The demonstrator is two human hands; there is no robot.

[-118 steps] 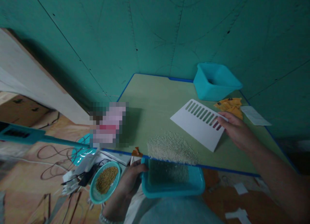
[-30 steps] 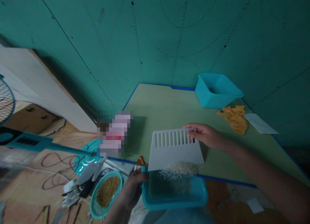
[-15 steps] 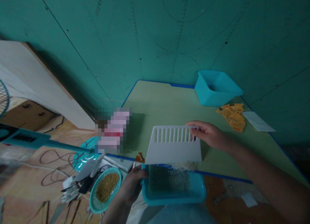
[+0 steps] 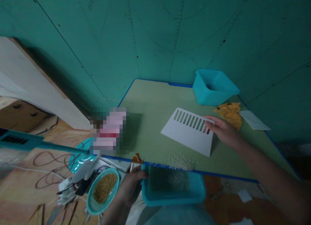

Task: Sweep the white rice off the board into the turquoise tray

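Observation:
My right hand (image 4: 222, 129) grips the right end of a white slotted scraper (image 4: 188, 134), tilted over the table. Below the scraper, a small pile of white rice-like grains (image 4: 181, 162) lies along the table's front edge. My left hand (image 4: 134, 179) is closed on the left rim of a turquoise basin (image 4: 175, 199), held just under that edge above my lap. More pale grains (image 4: 178, 179) lie inside the basin.
The table (image 4: 150, 118) carries another turquoise bin (image 4: 213, 92), an orange cloth (image 4: 229, 114), a white sheet (image 4: 254, 119) and a blurred pink item (image 4: 110, 131). Left of my knees stands a bowl of yellowish grains (image 4: 104, 189). A fan pole (image 4: 65, 147) reaches in from the left.
My right hand has moved the scraper up and to the right, away from the edge, and turned it. The grain pile now shows on the table edge. My left hand still holds the basin.

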